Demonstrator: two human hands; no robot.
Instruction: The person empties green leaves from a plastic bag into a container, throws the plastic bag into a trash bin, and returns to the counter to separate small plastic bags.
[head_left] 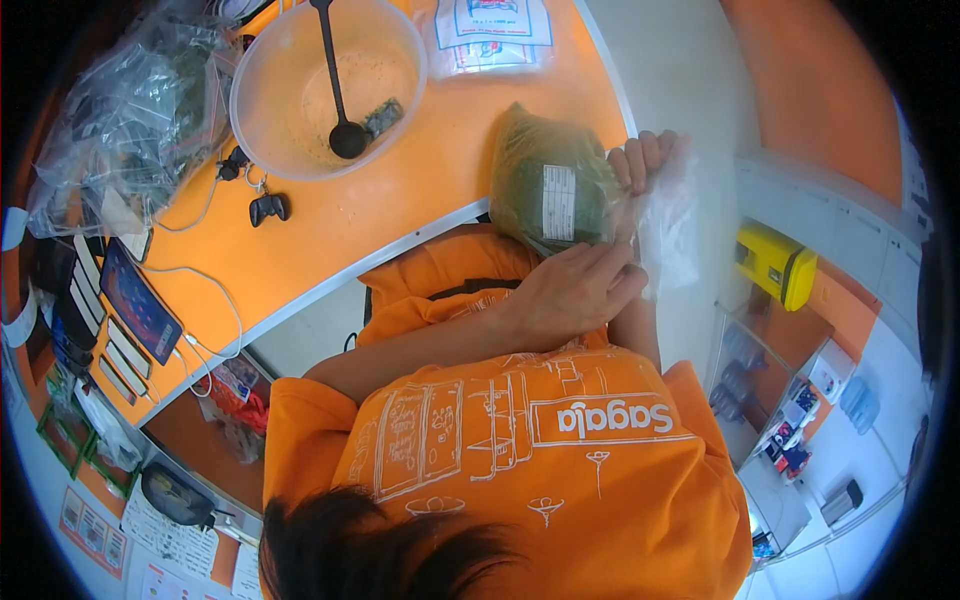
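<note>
A clear plastic bag (515, 150) with a dark green packed bundle inside rests at the table's near right edge. Through the plastic shows a white printed label (559, 203) on the bundle. My left hand (580, 285) reaches across my body, its fingers closed in a pinch on the gathered plastic beside the bundle. Farther forward, my right hand (640, 165) has its fingers curled around the same bag's upper part. The bag's loose, whitish end (672, 235) spreads out to the right past both hands. My fingertips are partly hidden by the plastic.
A translucent tub (245, 110) holding a black spoon (345, 138) stands on the orange table (330, 235). A pack of plastic bags (492, 40) lies behind. At left are a heap of clear bags (140, 130), a game-controller keychain (268, 208), phones and cables. A yellow case (775, 265) is at right.
</note>
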